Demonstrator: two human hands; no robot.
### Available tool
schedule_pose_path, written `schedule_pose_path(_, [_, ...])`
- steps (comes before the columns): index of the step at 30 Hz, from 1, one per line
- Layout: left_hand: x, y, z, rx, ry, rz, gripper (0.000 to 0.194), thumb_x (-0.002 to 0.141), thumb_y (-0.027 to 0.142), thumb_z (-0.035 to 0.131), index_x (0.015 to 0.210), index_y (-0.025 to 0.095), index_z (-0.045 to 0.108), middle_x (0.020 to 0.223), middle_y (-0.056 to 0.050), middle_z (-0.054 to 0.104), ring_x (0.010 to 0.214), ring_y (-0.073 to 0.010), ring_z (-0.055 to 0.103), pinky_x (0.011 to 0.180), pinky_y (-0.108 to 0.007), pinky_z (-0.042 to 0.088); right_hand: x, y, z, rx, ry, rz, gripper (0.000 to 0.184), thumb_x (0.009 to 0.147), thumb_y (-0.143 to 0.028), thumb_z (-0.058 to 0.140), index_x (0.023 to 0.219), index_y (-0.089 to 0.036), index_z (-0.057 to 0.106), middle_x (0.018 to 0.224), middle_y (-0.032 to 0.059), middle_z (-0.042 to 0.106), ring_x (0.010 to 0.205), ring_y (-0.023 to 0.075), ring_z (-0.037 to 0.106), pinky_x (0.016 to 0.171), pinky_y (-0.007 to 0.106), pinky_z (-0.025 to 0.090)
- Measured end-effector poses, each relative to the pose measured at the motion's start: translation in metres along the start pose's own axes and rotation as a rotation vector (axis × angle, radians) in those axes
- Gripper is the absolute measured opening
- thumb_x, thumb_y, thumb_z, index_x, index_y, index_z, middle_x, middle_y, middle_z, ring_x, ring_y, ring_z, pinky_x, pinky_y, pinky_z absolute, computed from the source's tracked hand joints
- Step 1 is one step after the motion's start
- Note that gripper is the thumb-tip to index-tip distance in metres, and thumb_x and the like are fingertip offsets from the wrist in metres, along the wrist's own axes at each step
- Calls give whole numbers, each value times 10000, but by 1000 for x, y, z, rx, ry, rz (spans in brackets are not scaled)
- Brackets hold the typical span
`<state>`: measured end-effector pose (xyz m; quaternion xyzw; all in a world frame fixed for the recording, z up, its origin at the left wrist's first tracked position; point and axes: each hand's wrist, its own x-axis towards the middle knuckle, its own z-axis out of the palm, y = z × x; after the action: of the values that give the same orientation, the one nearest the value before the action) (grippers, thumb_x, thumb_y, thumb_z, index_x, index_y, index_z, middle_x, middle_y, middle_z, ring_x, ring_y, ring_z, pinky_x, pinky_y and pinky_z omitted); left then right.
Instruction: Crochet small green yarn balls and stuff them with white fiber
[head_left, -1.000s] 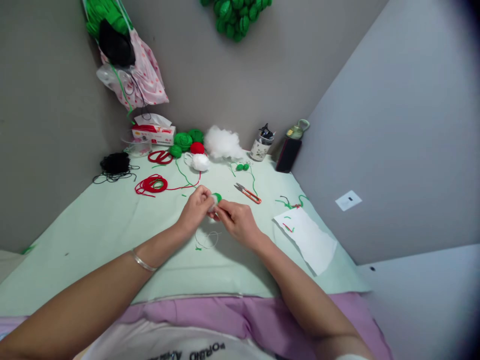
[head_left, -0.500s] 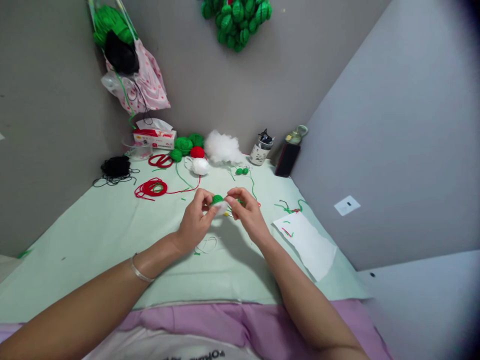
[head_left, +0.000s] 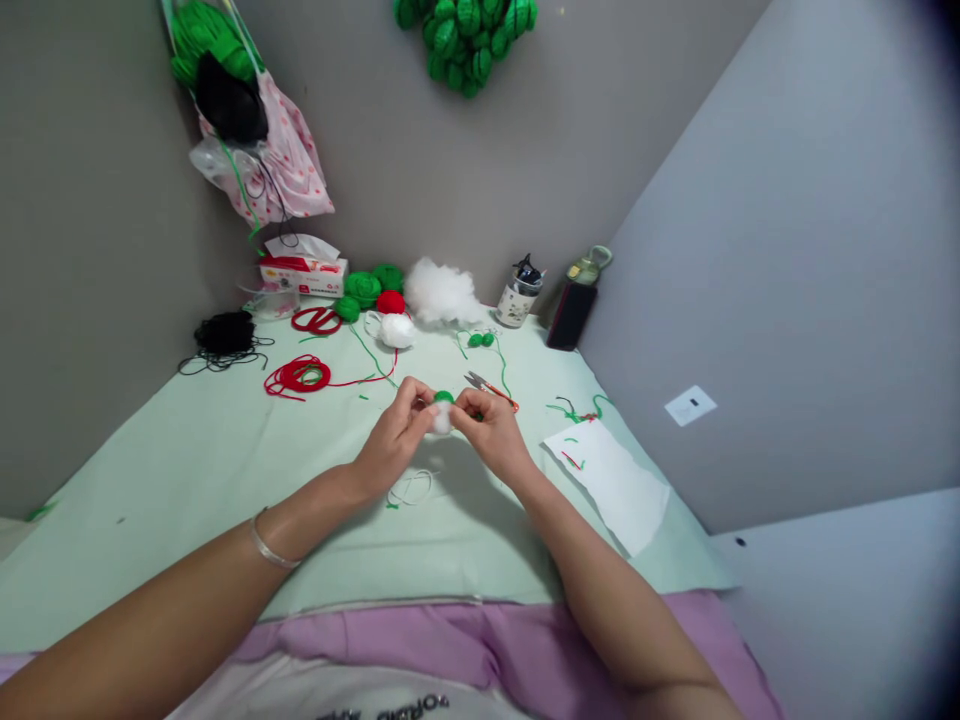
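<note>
A small green crocheted piece (head_left: 444,397) with a tuft of white stuffing (head_left: 442,418) at its near side is held between my two hands over the middle of the table. My left hand (head_left: 395,437) pinches its left edge between thumb and fingers. On the other side my right hand (head_left: 489,430) grips the right edge, fingertips close to the stuffing. Just beyond the right hand lie scissors (head_left: 491,388) with orange handles, blades apart. A loop of thin white yarn (head_left: 411,488) rests on the cloth below my hands.
Behind the hands stand green yarn balls (head_left: 364,288), a red ball (head_left: 390,303), a white ball (head_left: 395,330) and a heap of stuffing (head_left: 442,292). Coiled red yarn (head_left: 298,376) and black yarn (head_left: 225,335) lie left. A paper sheet (head_left: 611,485), pen cup (head_left: 518,297) and bottle (head_left: 574,305) are right.
My right hand has come in against the crocheted piece, which is turned so more white stuffing faces me. The scissors now show beyond the hand. The whole view has shifted slightly.
</note>
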<state>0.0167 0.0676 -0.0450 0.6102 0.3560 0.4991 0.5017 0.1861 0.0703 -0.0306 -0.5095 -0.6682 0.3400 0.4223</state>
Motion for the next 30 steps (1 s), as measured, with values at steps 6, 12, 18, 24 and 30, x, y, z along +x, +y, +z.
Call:
schedule_pose_path(6, [3,8,-2,-87,-38,-70,272,887,405,682,862,231,474,737,49,577,674,-148,623,665,-277,483,-5,-8,-2,-77,23,-21,302,826,-330,603,599,-223,434,558,-67,376,563,110,308,558,280,219])
schedule_pose_path(12, [10,2,-2,-108,57,-104,258,781,257,718,766,228,461,655,88,511,540,-109,583,556,-240,469,-13,-25,0,-88,-118,-52,222,876,-303,534,674,-215,508,612,-54,465,585,118,377,576,266,280])
schedule_pose_path(18, [13,-5,4,-170,123,-179,224,774,203,654,730,227,436,598,94,458,501,-98,509,492,-209,419,-13,-19,8,-114,-118,-47,181,837,-303,602,702,-218,516,615,-57,510,591,117,394,597,258,294])
schedule_pose_path(24, [5,13,-1,-287,-22,-192,193,874,364,639,842,222,511,763,38,603,727,-152,649,735,-329,596,-4,-9,2,-56,29,1,309,817,-369,613,605,-224,441,556,-61,392,562,112,319,557,269,246])
schedule_pose_path(30, [4,13,-3,-268,-75,-156,319,781,303,791,975,208,557,906,12,673,847,-184,743,847,-331,569,2,-8,-6,93,44,79,327,800,-429,612,603,-222,454,544,-68,352,539,101,284,528,262,241])
